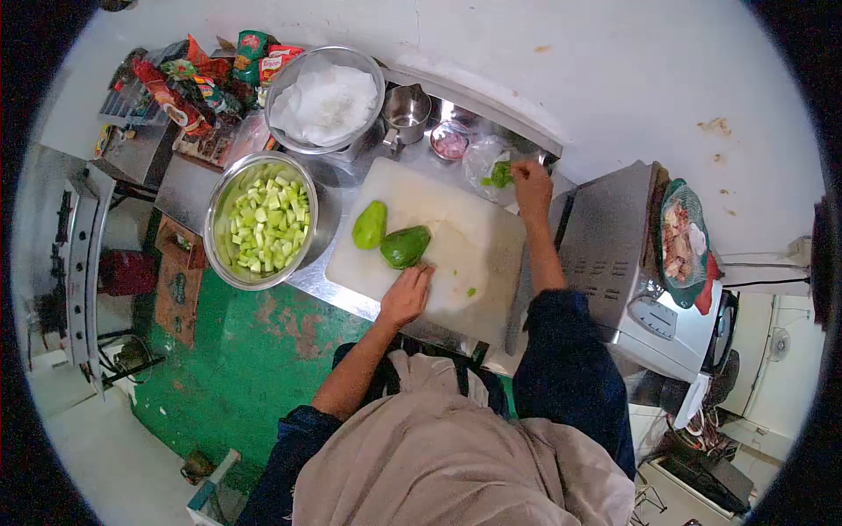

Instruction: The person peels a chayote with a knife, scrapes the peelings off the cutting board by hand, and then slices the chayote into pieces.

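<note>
On the white cutting board (474,307) lie two green pear-shaped vegetables that look like chayotes. The lighter one (370,225) is to the left, and the darker one (406,247) sits at its lower right. My left hand (406,296) rests on the board just below the darker one, its fingers loosely bent and nothing visible in them. At the board's upper right, my right hand (532,186) has its fingers pinched together beside a clear plastic bag (479,163) with green scraps (498,175). Whatever those fingertips hold is hidden.
Left of the board stands a steel bowl (213,230) of diced pale green pieces. Behind are a bowl with white plastic (324,105), a metal mug (406,110) and a small dish of pinkish pieces (450,140). A metal-sided appliance (605,237) stands at right.
</note>
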The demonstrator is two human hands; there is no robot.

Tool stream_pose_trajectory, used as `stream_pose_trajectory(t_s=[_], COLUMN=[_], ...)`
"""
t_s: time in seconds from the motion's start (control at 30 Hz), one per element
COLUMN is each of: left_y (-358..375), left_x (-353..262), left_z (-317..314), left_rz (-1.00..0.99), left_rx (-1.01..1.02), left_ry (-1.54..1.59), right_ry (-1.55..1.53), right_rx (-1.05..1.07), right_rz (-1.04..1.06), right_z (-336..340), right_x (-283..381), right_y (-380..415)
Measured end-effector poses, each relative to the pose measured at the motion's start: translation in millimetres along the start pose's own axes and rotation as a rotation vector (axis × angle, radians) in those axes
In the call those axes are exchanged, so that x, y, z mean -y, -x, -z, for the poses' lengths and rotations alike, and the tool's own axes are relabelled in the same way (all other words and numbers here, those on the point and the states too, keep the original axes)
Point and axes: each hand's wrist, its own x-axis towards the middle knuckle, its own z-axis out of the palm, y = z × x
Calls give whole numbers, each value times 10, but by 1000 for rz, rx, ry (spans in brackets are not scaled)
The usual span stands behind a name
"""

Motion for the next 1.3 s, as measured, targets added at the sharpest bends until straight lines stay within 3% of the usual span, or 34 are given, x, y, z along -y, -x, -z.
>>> stream_pose_trajectory(t_s=[0.1,0.23,0.3,0.4,0.5,0.6,0.87,1.2,1.3], left_y=[2,3,-16,-15,-17,-8,3,-3,3], left_x=[-3,-27,-40,-43,-36,-36,-45,-28,-31], left_z=[14,49,54,56,48,37,52,32,26], left_rz=[-28,-47,-55,-35,-63,-68,-50,-79,-102], left_rx=[-21,-42,-49,-17,-44,-74,-62,-83,-116], left_ry=[-10,-13,-29,-36,-27,-27,-36,-42,-58], right_ry=[21,-170,-207,-195,-85,-49,35,89,59], right_rx=[41,216,417,586,549,539,578,554,418], right_rz=[49,-53,175,234,437,467,319,237,293], right_z=[6,60,12,-49,-61,-77,229,268,209], right_x=[153,297,211,242,216,182,-112,97,61], right_y=[499,1085,1360,1684,1818,1882,2116,2283,2333])
